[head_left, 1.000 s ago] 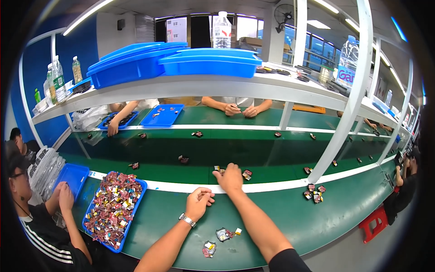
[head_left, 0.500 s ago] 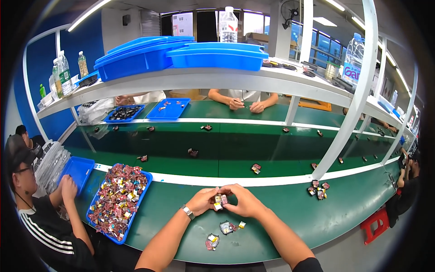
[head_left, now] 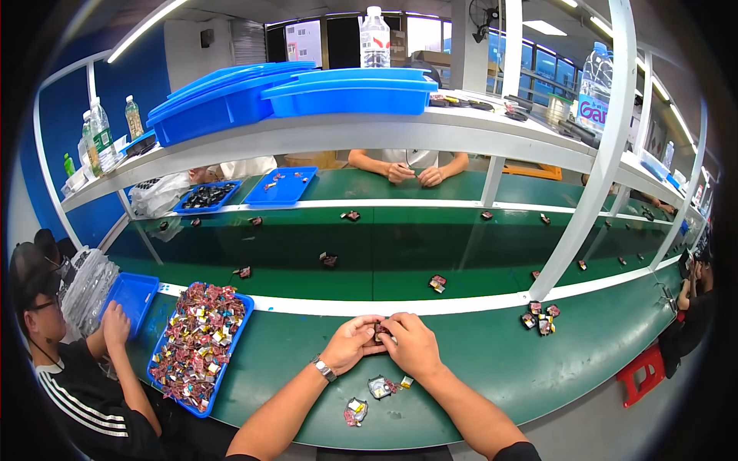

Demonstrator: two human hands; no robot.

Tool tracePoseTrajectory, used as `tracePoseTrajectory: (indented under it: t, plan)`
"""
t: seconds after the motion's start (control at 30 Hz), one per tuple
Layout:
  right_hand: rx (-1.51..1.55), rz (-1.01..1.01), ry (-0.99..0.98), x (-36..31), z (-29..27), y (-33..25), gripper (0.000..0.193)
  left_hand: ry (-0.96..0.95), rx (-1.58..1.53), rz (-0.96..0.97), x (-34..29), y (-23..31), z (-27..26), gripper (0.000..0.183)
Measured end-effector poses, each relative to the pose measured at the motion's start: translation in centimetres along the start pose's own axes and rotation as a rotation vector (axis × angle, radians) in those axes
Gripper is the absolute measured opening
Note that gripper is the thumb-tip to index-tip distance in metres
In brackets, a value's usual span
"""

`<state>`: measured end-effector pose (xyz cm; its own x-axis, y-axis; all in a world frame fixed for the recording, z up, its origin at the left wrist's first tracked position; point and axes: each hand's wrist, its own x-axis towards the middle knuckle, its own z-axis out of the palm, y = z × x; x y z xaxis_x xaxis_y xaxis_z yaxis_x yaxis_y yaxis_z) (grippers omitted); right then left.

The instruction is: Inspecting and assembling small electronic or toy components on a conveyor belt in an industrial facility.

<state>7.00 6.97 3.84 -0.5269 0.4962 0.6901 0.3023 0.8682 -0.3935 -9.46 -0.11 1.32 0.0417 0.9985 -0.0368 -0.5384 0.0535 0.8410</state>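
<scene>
My left hand [head_left: 350, 343], with a metal-band watch at the wrist, curls round a small dark electronic module [head_left: 380, 331]. My right hand [head_left: 413, 345] closes over the same module from the other side, its thumb and fingers pressing on it. Much of the module is hidden by the fingers. On the green bench between my forearms lie a round dark module with a silvery part [head_left: 378, 387] and a similar module with a reddish board [head_left: 356, 412]. A small white and yellow piece [head_left: 406, 382] rests beside the first one.
Left of me stands a blue tray [head_left: 248, 309] heaped with reddish circuit boards. Several modules [head_left: 540, 317] sit by a slanted white post [head_left: 583, 180]. Further modules dot the green conveyor [head_left: 400, 246]. A shelf [head_left: 338, 132] with blue trays spans above. A co-worker [head_left: 81, 376] sits at left.
The module in my hands has turned, its pale parts now mostly covered. My right hand has rotated over it, fingers closing on top. Modules on the conveyor have shifted slightly right.
</scene>
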Motion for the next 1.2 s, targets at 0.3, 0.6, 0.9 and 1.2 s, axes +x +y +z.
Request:
tracePoseTrajectory:
  t: [0.3, 0.6, 0.9, 1.2]
  plan:
    - [0.096, 0.0, -0.184, 0.9, -1.2, 1.0, 0.018, 0.083, 0.042, 0.018, 0.0, -0.4, 0.4, 0.028]
    - [0.196, 0.042, -0.309, 0.4, -1.7, 1.8, 0.015, 0.055, 0.097, 0.0, 0.2, -0.5, 0.2, 0.03]
    - [0.306, 0.126, -0.204, 0.1, -0.9, 1.4, 0.006, -0.064, 0.142, 0.021, 0.0, -0.2, -0.3, 0.042]
    - [0.362, 0.096, -0.299, 0.1, -1.7, 1.8, 0.007, -0.029, 0.068, -0.054, 0.1, -0.2, -0.5, 0.031]
